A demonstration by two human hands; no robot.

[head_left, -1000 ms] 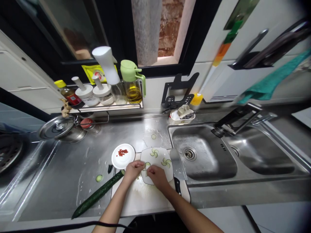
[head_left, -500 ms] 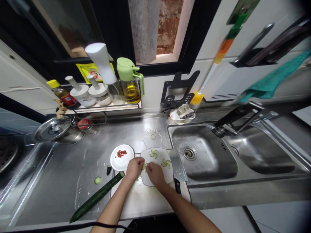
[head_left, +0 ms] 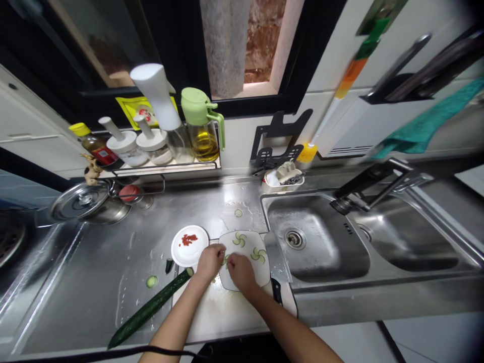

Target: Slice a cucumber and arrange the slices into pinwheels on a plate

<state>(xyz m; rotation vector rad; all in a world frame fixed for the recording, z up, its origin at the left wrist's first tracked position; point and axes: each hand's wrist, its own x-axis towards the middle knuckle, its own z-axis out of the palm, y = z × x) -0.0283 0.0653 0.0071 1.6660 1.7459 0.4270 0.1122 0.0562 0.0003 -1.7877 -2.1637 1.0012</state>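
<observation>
A white square plate [head_left: 247, 279] rests on the white cutting board [head_left: 215, 320], with green cucumber slices [head_left: 258, 255] fanned in pinwheels on it. My left hand [head_left: 212, 259] is closed at the plate's left edge, and my right hand [head_left: 240, 271] is closed over its middle left. Between them some green slices [head_left: 225, 259] show in part; what the fingers hold is too small to make out. A round white plate [head_left: 185, 257] with red pieces [head_left: 188, 239] stands left of my left hand. A long cucumber [head_left: 151, 306] lies against the board's left side.
A cleaver [head_left: 278, 257] lies at the board's right edge, beside the sink [head_left: 321, 237]. Cucumber ends [head_left: 152, 281] and a thin slice [head_left: 238, 213] lie on the steel counter [head_left: 102, 262]. Behind are a shelf [head_left: 170, 169] of bottles and jars and a lidded pot [head_left: 109, 210].
</observation>
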